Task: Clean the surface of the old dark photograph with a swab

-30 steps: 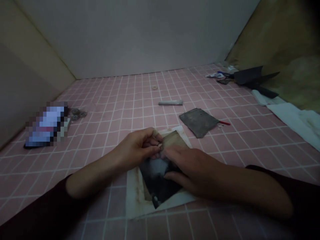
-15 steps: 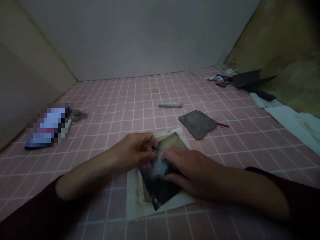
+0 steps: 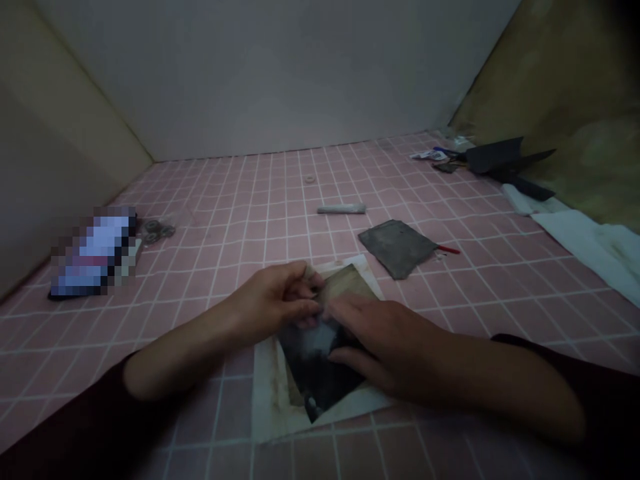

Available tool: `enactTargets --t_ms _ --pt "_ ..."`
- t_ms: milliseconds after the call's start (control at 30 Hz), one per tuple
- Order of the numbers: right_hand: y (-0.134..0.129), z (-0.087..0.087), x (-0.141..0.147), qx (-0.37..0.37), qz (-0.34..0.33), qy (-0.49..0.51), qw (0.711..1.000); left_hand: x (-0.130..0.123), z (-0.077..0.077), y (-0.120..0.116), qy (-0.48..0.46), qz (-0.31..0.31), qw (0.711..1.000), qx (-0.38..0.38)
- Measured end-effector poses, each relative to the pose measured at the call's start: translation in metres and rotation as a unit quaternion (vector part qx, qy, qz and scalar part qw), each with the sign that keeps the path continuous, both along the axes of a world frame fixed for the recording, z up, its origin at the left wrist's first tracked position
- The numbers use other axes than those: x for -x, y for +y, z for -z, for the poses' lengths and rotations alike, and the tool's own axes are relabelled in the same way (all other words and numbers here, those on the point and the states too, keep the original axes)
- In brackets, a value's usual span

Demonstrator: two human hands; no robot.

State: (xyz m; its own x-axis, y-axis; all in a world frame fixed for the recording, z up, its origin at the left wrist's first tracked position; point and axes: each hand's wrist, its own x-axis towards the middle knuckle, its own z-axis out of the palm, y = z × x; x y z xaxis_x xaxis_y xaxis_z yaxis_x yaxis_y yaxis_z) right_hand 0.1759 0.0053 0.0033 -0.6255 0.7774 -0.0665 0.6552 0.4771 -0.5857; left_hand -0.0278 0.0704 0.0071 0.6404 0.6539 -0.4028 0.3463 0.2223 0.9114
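My left hand (image 3: 290, 293) is closed in a pinch over a dark sheet, its fingertips close to those of my right hand; what it pinches is too small and blurred to tell. My right hand (image 3: 375, 333) is over the right part of the dark sheet (image 3: 320, 380), thumb and fingers apart, the fingertips smeared by motion. Wet-looking and black, with a brownish upper end, the sheet lies at a slant on a stained white cloth or paper (image 3: 273, 417).
A grey folded square (image 3: 397, 248) with a red stick (image 3: 449, 249) lies beyond my right hand. Farther back are a pale bar (image 3: 341, 209) and a small ring (image 3: 310, 179). A phone (image 3: 95, 253) and rings (image 3: 157, 231) are left; black sheets (image 3: 495, 157) and white paper (image 3: 595, 237) are right.
My left hand has shifted slightly right, closer to the right fingertips. The fingers of my right hand have moved a little; the sheet stays in place.
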Motion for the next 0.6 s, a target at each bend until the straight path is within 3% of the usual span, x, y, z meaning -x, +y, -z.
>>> enactTargets --t_ms 67,267,433,600 --pt "0.0001 -0.0006 0.0004 -0.005 0.002 -0.002 1.000 -0.0010 0.0006 -0.0002 -0.021 -0.012 1.000 -0.014" --pt "-0.0004 -0.0011 -0.0001 0.021 -0.004 0.000 1.000 0.0014 -0.0050 -0.0030 0.060 0.040 0.996 0.047" --pt "-0.0001 0.0009 -0.0007 -0.004 -0.002 0.006 1.000 -0.0031 0.0021 -0.0014 -0.035 -0.026 0.999 -0.021" --pt "-0.0004 -0.0019 -0.0005 0.019 -0.002 0.004 1.000 0.0024 -0.0069 0.0001 0.059 0.032 0.998 0.010"
